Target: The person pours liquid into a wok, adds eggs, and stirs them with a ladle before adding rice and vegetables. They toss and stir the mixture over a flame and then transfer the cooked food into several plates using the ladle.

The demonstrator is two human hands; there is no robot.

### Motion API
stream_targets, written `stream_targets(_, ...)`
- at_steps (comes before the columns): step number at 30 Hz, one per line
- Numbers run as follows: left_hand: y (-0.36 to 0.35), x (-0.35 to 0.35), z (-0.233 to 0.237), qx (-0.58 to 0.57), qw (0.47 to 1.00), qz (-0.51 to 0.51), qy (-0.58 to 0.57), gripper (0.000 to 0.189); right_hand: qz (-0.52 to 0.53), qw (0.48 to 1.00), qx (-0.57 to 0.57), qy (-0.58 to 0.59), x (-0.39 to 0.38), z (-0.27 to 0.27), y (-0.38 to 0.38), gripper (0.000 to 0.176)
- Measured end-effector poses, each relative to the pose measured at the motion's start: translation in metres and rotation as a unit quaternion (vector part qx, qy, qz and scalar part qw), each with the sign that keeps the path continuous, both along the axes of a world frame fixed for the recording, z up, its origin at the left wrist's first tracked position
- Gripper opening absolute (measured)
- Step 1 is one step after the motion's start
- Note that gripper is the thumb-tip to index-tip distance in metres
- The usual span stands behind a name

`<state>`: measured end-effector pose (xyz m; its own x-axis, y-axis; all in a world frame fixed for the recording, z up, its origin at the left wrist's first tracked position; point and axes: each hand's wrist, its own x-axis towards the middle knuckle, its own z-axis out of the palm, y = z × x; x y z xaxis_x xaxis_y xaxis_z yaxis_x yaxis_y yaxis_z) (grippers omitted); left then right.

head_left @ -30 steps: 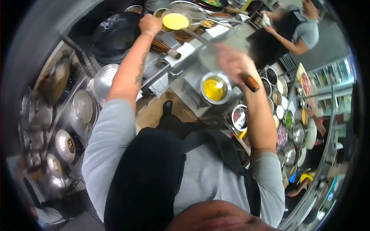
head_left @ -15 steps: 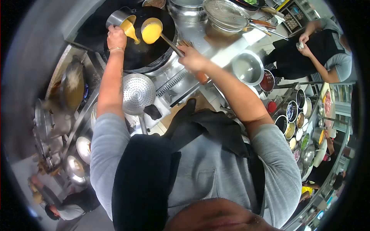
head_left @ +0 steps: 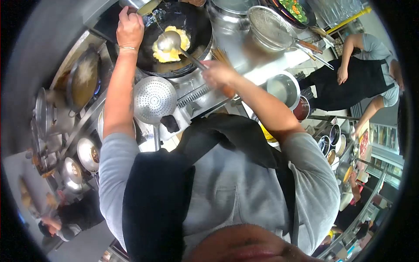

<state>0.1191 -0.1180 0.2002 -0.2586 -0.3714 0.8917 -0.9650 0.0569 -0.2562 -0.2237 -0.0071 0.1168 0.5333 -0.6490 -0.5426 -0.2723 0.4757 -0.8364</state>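
Egg, by its look, lies in a yellow, ruffled mass in the round black wok, already poured in and partly set, its edges puffed and pale. Nearest the body, a perforated round metal skimmer rests beside the stove, a dark cloth next to its handle; neither hand touches it. Beyond it, the right hand, a little blurred, is closed around the handle of a long metal ladle with a wooden grip. The ladle's round bowl sits over the middle of the egg, seemingly in contact with it; whether the bowl holds anything, I cannot tell. The left hand is clamped on a small silvery metal pot, held at the wok's far left edge. Only a thin strand trails from its lip towards the egg, so the pour looks all but spent, and the ladle seems to be working the egg while it is soft. That softness leaves it easy to spread but also easy to tear. Right of the wok, a wire-mesh strainer with a wooden handle rests over a vessel on the metal surface. Farther off stands a co-worker in a black apron.
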Motion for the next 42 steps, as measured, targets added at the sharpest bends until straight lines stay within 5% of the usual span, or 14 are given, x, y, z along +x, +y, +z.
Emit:
stream_targets(2,0.014,0.001,0.015,0.002,1.0,0.003,0.001,0.013,0.015,0.995,-0.091,0.04,0.009,-0.024,-0.024,0.075)
stream_targets(3,0.02,0.002,0.02,0.005,1.0,0.0,0.003,0.013,0.068,0.951,-0.257,0.156,0.009,-0.008,-0.016,0.077)
stream_targets(4,0.027,0.002,0.026,0.001,1.0,0.0,0.0,0.013,0.066,0.951,-0.261,0.153,0.008,-0.024,-0.008,0.077)
stream_targets(6,0.038,0.005,0.036,-0.014,1.0,0.001,-0.002,0.014,0.054,0.855,-0.427,0.289,-0.001,-0.08,0.004,0.073)
stream_targets(8,0.046,0.01,0.042,-0.024,1.0,0.009,-0.006,0.015,0.04,0.868,-0.427,0.251,-0.014,-0.069,0.014,0.071)
stream_targets(10,0.052,0.012,0.048,-0.025,1.0,-0.005,-0.001,0.016,0.039,0.972,-0.189,0.132,-0.018,0.002,0.024,0.067)
stream_targets(11,0.053,0.014,0.05,-0.029,1.0,-0.001,0.0,0.016,0.048,0.976,-0.185,0.104,-0.022,-0.018,0.012,0.068)
stream_targets(14,0.057,0.016,0.053,-0.021,1.0,0.003,0.008,0.017,0.067,0.951,-0.256,0.162,-0.014,-0.031,-0.002,0.069)
stream_targets(23,0.054,0.014,0.058,-0.038,0.999,-0.012,0.008,0.017,0.054,0.959,-0.239,0.141,-0.006,-0.009,0.005,0.072)
stream_targets(42,0.07,0.003,0.067,-0.032,0.999,-0.026,0.017,0.013,0.021,0.922,-0.361,0.139,-0.023,-0.067,-0.001,0.068)
